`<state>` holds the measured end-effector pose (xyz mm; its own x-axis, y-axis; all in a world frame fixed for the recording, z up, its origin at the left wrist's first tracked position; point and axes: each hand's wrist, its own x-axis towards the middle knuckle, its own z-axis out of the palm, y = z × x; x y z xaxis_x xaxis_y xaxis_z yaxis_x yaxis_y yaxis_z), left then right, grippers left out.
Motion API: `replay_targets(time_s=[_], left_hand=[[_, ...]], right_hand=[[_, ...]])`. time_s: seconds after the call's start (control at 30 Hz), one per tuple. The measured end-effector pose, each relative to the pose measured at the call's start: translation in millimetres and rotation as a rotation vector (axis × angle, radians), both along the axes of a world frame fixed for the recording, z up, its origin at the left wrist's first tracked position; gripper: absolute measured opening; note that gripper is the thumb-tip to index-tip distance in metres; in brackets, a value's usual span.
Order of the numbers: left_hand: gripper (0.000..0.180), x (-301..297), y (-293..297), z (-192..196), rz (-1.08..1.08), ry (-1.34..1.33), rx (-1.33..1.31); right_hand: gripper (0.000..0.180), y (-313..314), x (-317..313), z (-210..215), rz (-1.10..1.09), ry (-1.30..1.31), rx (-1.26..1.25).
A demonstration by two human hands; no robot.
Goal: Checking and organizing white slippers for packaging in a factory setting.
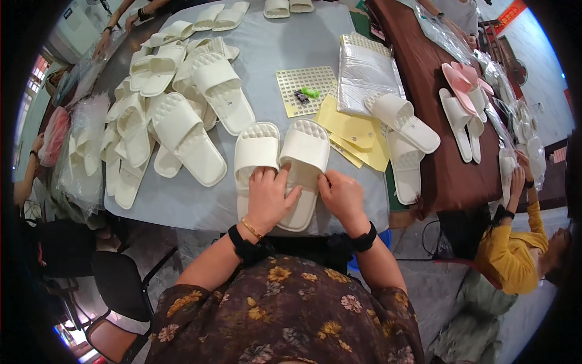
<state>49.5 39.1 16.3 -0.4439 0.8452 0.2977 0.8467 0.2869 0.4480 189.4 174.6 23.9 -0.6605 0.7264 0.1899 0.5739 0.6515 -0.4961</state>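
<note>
A pair of cream slippers lies side by side at the table's near edge, toes pointing away from me. My left hand [267,197] rests across the pair, its fingertips tucked at the strap openings; the thumb lies over the sole of the right slipper [308,151]. Part of the left slipper [257,148] is hidden under this hand. My right hand [342,197] is closed, pinching the outer edge of the right slipper's strap. Just beyond lie a sticker sheet [303,82] and a small bright green object [310,92].
A heap of cream slippers [182,121] fills the table's left. Yellow sheets [351,130], a silvery bubble pouch [370,79] and more slippers [403,121] lie to the right. On the brown-covered table are pink slippers [461,88]. A person in yellow [515,255] works at the far right.
</note>
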Motion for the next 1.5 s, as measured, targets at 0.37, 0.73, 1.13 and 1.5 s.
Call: replay_targets(time_s=[0.37, 0.73, 1.13, 1.5], left_hand=[[0.06, -5.6, -0.4, 0.2, -0.006, -0.097, 0.056], [0.057, -10.0, -22.0, 27.5, -0.003, -0.34, 0.142], [0.044, -176.8, -20.1, 152.7, 0.258, -0.083, 0.385], [0.038, -140.3, -27.1, 120.7, 0.148, 0.124, 0.079]], right_hand=[[0.046, 51.1, 42.0, -14.1, -0.056, 1.335, -1.628], [0.017, 53.7, 40.1, -31.9, 0.083, 1.444, -1.789], [0.023, 54.2, 57.5, -44.5, 0.154, 1.408, -1.843], [0.035, 32.7, 26.9, -19.3, 0.136, 1.476, -1.831]])
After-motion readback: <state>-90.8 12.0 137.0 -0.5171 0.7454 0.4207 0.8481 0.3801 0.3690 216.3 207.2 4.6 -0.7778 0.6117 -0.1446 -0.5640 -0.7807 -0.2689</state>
